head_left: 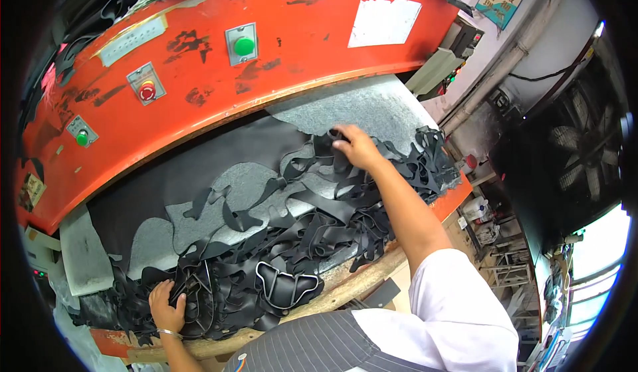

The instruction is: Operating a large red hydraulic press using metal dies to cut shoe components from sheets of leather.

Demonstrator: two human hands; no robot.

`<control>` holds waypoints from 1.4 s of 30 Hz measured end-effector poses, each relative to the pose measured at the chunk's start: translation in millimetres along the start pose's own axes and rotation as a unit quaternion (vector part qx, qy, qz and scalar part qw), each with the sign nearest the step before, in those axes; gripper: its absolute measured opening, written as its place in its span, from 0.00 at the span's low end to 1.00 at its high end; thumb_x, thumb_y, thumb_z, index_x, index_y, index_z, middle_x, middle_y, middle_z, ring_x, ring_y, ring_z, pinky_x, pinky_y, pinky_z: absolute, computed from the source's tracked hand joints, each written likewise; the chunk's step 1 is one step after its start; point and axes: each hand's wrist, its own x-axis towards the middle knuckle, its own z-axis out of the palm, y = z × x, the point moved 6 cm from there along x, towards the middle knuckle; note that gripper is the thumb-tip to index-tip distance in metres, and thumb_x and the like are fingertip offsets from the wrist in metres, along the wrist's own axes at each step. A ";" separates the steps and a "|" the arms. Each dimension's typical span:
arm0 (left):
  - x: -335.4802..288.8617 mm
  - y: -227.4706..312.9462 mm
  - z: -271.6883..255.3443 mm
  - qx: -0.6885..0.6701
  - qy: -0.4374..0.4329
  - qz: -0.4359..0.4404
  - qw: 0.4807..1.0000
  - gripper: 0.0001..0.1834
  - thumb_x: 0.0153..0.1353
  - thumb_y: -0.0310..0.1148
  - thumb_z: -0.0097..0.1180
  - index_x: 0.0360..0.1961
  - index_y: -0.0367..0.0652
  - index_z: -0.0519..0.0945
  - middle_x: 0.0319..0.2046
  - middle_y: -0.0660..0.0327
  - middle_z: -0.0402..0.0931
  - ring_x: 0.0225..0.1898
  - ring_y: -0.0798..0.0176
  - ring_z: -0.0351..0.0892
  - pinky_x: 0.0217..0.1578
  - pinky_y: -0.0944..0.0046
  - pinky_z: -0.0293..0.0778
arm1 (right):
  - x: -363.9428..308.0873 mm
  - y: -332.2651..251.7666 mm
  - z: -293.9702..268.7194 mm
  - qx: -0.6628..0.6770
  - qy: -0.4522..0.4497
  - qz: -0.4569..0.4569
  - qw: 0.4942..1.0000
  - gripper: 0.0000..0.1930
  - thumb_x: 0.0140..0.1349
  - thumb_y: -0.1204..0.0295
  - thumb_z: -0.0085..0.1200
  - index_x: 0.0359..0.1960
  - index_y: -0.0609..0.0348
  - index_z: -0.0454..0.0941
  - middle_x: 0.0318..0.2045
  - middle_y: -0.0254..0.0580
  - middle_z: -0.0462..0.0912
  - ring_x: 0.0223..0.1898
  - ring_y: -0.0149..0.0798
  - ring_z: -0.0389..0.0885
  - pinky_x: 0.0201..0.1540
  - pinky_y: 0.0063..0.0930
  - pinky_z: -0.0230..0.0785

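Observation:
A large sheet of black leather-like material [199, 166] lies on the pale cutting bed, its near edge cut into curves. At that edge, toward the right, my right hand [357, 147] is closed on a black scrap strip [323, 147]. My left hand [167, 307] rests at the near left among black offcuts, fingers stretched out, beside a dark framed piece that looks like a cutting die [199, 297]. Another cutting die [287, 288], with a bright metal outline, lies on the offcuts between my hands. Tangled black scraps [319, 236] cover the near part of the bed.
An orange press beam [199, 59] spans the far side, with green buttons [244, 46] and a red button [147, 91]. A worn wooden rail [345, 292] runs along the near edge. At right stand a large fan [585, 146] and a metal rack [508, 265].

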 end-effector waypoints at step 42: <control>-13.8 -5.2 2.7 -0.002 0.055 0.017 0.998 0.22 0.49 0.36 0.64 0.45 0.37 0.79 0.48 0.51 0.78 0.53 0.46 0.73 0.58 0.51 0.63 | -51.5 18.9 -7.6 0.060 -0.023 0.118 0.991 0.40 0.49 0.71 0.68 0.66 0.53 0.63 0.55 0.53 0.74 0.54 0.48 0.75 0.58 0.37 0.67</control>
